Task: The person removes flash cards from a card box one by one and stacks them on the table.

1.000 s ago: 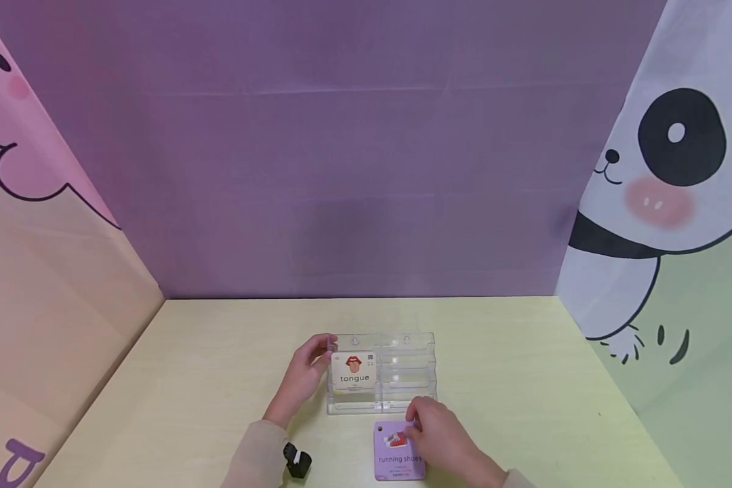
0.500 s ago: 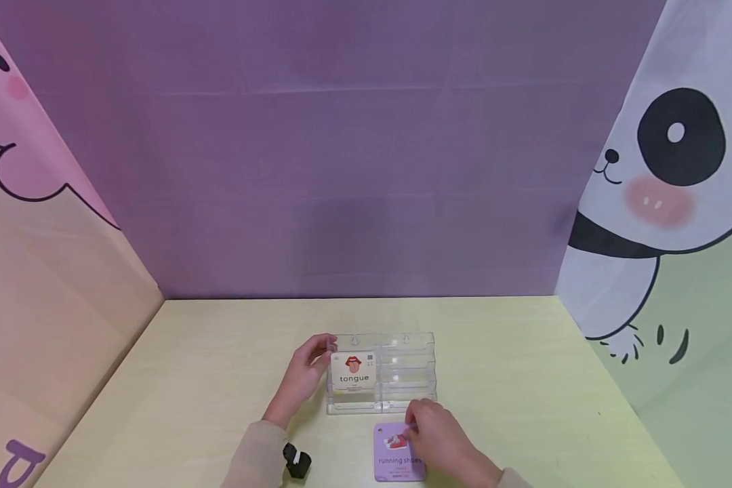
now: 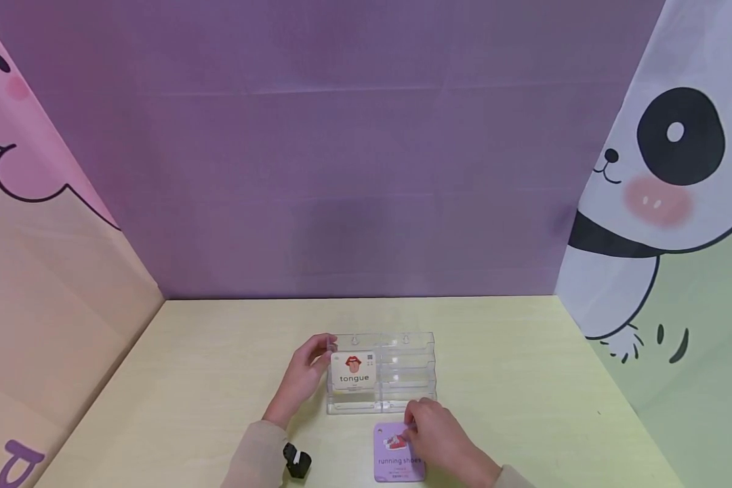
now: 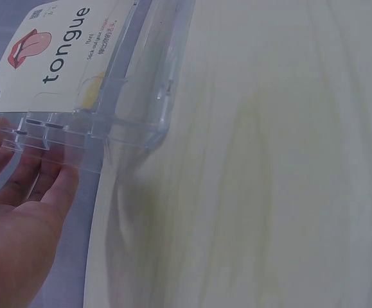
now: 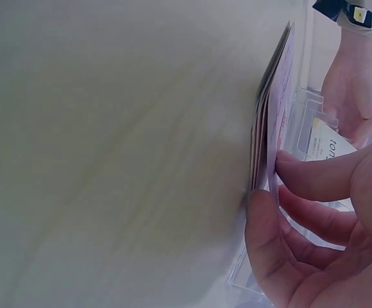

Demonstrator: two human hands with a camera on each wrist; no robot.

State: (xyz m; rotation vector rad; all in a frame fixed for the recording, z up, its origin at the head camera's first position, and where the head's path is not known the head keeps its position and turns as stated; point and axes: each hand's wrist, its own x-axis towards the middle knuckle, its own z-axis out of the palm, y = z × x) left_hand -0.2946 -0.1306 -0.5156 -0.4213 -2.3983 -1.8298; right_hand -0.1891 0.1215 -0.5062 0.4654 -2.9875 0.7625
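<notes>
My left hand grips the left side of a clear plastic card rack, its thumb in front and fingers behind in the left wrist view. A white flashcard with a tongue picture stands in the rack's left column. In front of the rack is a stack of flashcards, the top one a purple "running shoes" flashcard. My right hand pinches the stack at its right edge, thumb on the purple face and a finger at the edge below. The top card stands slightly apart from those under it.
A small black device is at the left sleeve's cuff. The pale wooden table reaches back to a purple cloth wall. Printed side panels stand left and right, one with a panda.
The right hand and the purple flashcard have shifted very slightly toward the table's near edge. The left hand and the rack have stayed in place.
</notes>
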